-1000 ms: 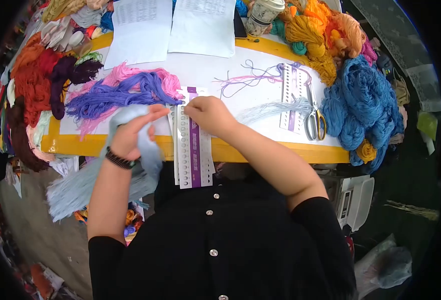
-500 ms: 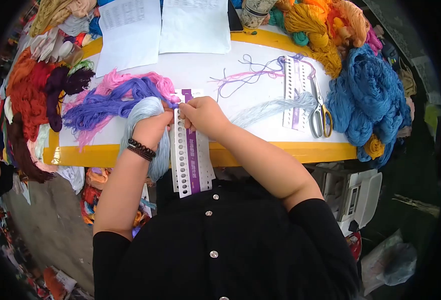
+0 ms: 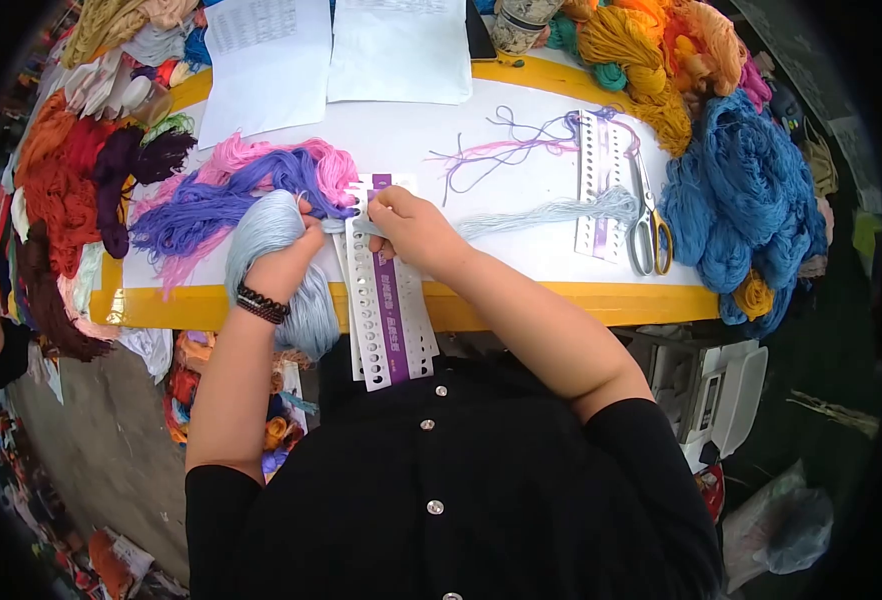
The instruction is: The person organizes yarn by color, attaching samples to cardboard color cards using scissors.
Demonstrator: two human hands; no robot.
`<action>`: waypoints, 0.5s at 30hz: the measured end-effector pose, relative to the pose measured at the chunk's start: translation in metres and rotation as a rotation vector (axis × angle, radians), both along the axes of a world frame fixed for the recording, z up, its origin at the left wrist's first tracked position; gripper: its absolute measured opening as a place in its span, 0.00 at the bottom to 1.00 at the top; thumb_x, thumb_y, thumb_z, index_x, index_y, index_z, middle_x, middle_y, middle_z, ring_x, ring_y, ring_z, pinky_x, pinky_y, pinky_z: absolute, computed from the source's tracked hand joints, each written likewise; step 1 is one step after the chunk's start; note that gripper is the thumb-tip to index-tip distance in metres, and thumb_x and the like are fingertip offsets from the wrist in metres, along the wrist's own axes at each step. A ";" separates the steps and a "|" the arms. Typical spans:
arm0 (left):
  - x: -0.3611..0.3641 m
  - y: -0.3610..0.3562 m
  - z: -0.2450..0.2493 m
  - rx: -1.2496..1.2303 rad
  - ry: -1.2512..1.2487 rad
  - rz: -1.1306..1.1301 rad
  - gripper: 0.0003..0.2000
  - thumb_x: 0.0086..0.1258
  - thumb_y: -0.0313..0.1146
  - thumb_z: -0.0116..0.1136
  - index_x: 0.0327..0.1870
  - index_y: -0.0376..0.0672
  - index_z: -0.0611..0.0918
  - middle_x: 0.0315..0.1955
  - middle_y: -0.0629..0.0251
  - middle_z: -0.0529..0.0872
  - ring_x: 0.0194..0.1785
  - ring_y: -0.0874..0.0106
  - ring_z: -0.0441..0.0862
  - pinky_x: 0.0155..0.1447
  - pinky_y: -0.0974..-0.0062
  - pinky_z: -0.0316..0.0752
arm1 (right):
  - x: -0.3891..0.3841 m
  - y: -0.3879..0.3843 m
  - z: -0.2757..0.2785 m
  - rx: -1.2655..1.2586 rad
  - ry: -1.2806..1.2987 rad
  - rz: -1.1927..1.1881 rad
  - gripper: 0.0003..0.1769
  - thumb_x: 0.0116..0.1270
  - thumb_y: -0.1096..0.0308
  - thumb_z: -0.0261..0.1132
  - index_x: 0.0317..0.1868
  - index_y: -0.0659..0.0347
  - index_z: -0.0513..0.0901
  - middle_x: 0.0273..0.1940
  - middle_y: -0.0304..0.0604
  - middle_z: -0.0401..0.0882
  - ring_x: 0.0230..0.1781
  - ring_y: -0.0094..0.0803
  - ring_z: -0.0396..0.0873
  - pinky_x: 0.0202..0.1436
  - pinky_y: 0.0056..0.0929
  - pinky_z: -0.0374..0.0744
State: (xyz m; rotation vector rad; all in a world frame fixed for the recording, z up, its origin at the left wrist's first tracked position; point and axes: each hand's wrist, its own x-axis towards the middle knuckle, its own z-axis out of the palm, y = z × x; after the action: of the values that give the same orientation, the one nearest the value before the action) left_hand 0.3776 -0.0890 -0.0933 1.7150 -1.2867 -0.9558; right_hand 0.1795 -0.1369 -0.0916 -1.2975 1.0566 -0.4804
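My left hand [image 3: 296, 258] is closed around a thick skein of light blue thread [image 3: 263, 228], whose looped end hangs below the table edge. A white and purple punched thread card [image 3: 385, 315] lies upright in front of my body, partly over a second card. At its upper holes, my right hand [image 3: 413, 228] pinches a light blue strand drawn across the card from the left hand; its fingertips are partly hidden. Purple thread [image 3: 286, 178] and pink thread [image 3: 336, 165] lie left of the card, close to its top holes.
To the right lie another punched card [image 3: 597, 175] with threads looped through it and scissors [image 3: 647, 225]. Big blue skeins [image 3: 741, 200] and orange skeins [image 3: 621, 45] crowd the right side. Red skeins [image 3: 56, 190] line the left. Paper sheets [image 3: 399, 60] lie at the back.
My left hand has moved left and slightly down from the card with the light blue skein. A light blue strand now spans the gap to the card and my right hand.
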 end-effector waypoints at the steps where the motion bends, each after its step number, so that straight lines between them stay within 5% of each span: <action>1: -0.004 0.004 0.007 0.013 0.027 0.001 0.11 0.60 0.27 0.62 0.42 0.39 0.76 0.31 0.72 0.81 0.34 0.82 0.76 0.41 0.81 0.72 | 0.001 0.001 0.000 -0.027 0.034 0.010 0.16 0.71 0.58 0.51 0.43 0.65 0.73 0.27 0.47 0.80 0.28 0.32 0.80 0.36 0.32 0.76; 5: -0.008 0.005 0.009 0.026 0.079 -0.024 0.10 0.62 0.27 0.62 0.43 0.40 0.77 0.32 0.72 0.82 0.34 0.81 0.77 0.41 0.80 0.73 | 0.002 0.004 -0.002 -0.123 0.085 0.017 0.14 0.71 0.60 0.51 0.43 0.64 0.72 0.26 0.46 0.80 0.27 0.34 0.80 0.36 0.32 0.76; 7: -0.006 0.006 0.008 0.117 0.744 0.072 0.08 0.64 0.26 0.59 0.43 0.44 0.77 0.33 0.66 0.83 0.36 0.77 0.78 0.42 0.80 0.72 | 0.001 0.006 0.002 -0.137 0.092 -0.025 0.12 0.71 0.62 0.50 0.43 0.63 0.72 0.24 0.44 0.81 0.27 0.34 0.79 0.36 0.33 0.75; 10: -0.017 0.013 0.025 0.102 1.128 0.058 0.09 0.66 0.23 0.56 0.45 0.44 0.76 0.40 0.62 0.84 0.37 0.76 0.79 0.43 0.79 0.74 | -0.001 0.003 -0.001 -0.133 0.110 -0.004 0.10 0.70 0.64 0.51 0.43 0.62 0.72 0.25 0.46 0.81 0.26 0.33 0.79 0.35 0.32 0.75; 15: -0.026 0.006 0.018 0.090 0.956 -0.043 0.17 0.68 0.26 0.52 0.57 0.40 0.71 0.43 0.63 0.83 0.36 0.77 0.78 0.40 0.80 0.74 | -0.003 0.003 -0.007 -0.020 -0.062 -0.044 0.08 0.71 0.66 0.51 0.44 0.60 0.71 0.27 0.40 0.79 0.26 0.25 0.74 0.31 0.25 0.73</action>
State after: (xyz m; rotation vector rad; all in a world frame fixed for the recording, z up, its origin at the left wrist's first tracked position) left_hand 0.3515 -0.0827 -0.0753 1.0254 -0.6381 -1.6001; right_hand 0.1763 -0.1335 -0.0989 -1.2711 1.0322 -0.5626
